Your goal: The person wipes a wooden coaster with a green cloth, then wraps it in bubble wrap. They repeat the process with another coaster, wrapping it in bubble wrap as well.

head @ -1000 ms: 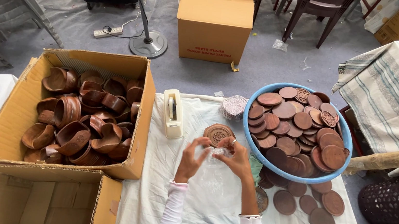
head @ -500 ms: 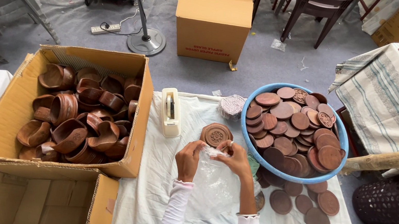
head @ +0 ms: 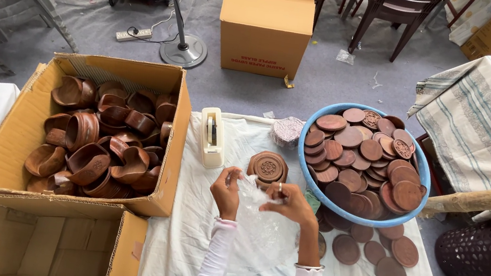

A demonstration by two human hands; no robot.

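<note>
- Since a second ago both hands have come in closer over the cloth: the left hand [head: 227, 188] and the right hand [head: 293, 201] now hold a thin clear plastic bag [head: 255, 213] between them, where earlier it was hardly to be made out.
- The bag now shows more plainly, hanging down from the fingers toward the person's body; I judge that the hands are working its upper edge apart.
- The left hand pinches the bag's upper left edge with fingers narrowly closed; the right hand grips the upper right edge, its fingers curled, a ring showing on one.
- The short stack of round carved brown wooden discs [head: 267, 168] has not shifted; it lies on the white cloth-covered table [head: 179, 244], just beyond the hands and between them, not touched by either.
- The wide blue plastic basin [head: 422, 166], heaped with more brown wooden discs, stands to the right of the right hand, near it but apart.
- Loose flat brown discs [head: 377, 256] lie on the cloth under and in front of the basin.
- A cream tape dispenser [head: 211, 137] stands upright, left of the stack and beyond the left hand.
- The open cardboard box of brown wooden bowl-shaped holders [head: 94, 142] sits at the table's left edge, well apart from the hands.
- An empty open cardboard box [head: 45, 241] lies below it.
</note>
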